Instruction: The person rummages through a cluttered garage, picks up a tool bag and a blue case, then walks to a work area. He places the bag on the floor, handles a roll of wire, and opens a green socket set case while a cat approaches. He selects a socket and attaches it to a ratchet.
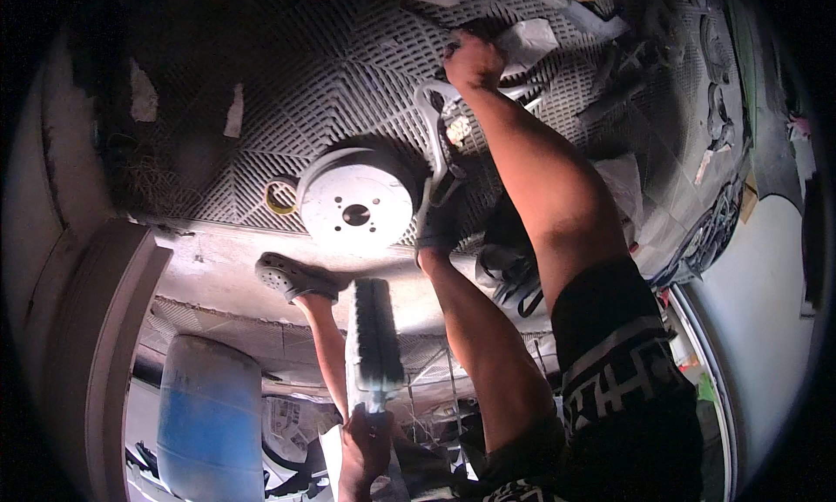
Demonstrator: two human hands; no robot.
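My left hand (364,446), at the bottom centre, is closed around the handle of a long, block-shaped grey-green tool (375,342), perhaps a brush. The tool stands out towards the floor. My right hand (473,58) is at the upper centre with curled fingers, over the slatted floor mat beside a pale crumpled sheet (528,45). Whether it holds the dark thing at its fingertips is unclear. Between the hands lies a pale round metal part, apparently a brake drum (356,182), with a centre hole and several small holes. A curved grey metal bracket (428,120) lies near my right wrist.
A roll of tape (281,196) lies left of the drum. My feet, in grey clogs (297,277), are by a pale floor ledge (215,254). A blue plastic barrel (209,423) stands lower left; a coiled bundle of cable (715,231) is at right.
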